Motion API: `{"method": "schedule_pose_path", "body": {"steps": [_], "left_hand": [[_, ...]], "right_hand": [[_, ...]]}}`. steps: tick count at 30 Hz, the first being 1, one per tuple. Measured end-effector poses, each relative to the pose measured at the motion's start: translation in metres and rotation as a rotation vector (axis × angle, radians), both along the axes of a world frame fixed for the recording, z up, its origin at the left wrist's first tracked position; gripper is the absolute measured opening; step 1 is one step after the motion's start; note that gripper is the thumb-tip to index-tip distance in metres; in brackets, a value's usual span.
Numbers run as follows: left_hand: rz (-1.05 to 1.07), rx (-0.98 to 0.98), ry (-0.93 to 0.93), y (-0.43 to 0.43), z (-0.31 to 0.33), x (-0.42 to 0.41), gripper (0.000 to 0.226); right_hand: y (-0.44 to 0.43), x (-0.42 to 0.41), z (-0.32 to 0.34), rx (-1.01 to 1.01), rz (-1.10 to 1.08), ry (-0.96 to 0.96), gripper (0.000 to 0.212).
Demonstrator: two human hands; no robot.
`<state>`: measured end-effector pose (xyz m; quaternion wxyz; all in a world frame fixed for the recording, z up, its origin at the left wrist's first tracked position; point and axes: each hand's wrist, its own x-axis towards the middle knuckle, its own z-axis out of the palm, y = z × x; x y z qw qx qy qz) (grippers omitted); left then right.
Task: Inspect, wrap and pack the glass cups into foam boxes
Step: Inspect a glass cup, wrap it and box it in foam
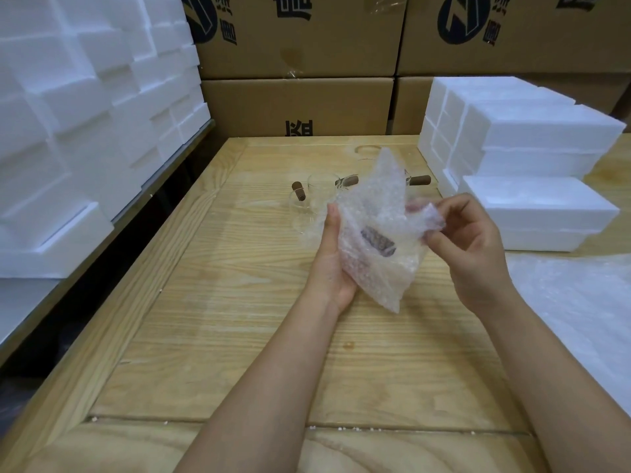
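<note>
The pale wooden table [239,336] is carrying rectangular white foam boxes [539,206] at 2 o'clock. At centre, a clear bubble-wrap sheet [372,213] is enclosing a brown-handled glass cup [379,242]. The left hand [329,264] is gripping this bundle and the right hand [471,247] is pinching its loose flap. Risk: if that pinch is slackening, the wrap may unfold and drop the cup.
</note>
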<state>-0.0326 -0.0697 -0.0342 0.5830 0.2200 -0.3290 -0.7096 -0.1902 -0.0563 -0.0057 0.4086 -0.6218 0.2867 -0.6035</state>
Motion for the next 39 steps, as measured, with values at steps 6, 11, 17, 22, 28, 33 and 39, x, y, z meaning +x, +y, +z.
{"method": "schedule_pose_path", "body": {"steps": [6,11,17,22,28,33,39], "left_hand": [[0.004,0.03,0.002,0.002,-0.002,0.002,0.049],[0.104,0.109,0.009,0.003,0.002,-0.001,0.044],[0.152,0.11,-0.059,0.004,0.003,0.002,0.057],[0.046,0.153,-0.326,0.004,0.008,0.012,0.057],[-0.127,0.198,-0.379,0.0,0.011,0.035,0.056],[-0.131,0.209,-0.535,-0.006,0.012,0.042,0.061],[-0.018,0.196,-0.642,-0.008,0.01,0.029,0.023]], "right_hand": [[-0.003,0.005,0.004,0.226,-0.317,-0.38,0.023],[-0.009,-0.004,-0.001,0.362,-0.03,-0.352,0.032],[-0.012,0.012,-0.02,0.468,0.033,-0.035,0.056],[-0.022,0.0,-0.015,0.339,-0.232,-0.129,0.029],[-0.022,-0.005,-0.011,0.341,-0.289,-0.106,0.02],[-0.019,-0.002,-0.011,0.36,-0.27,-0.022,0.017],[-0.018,0.001,-0.007,0.361,-0.281,0.0,0.026]]}}
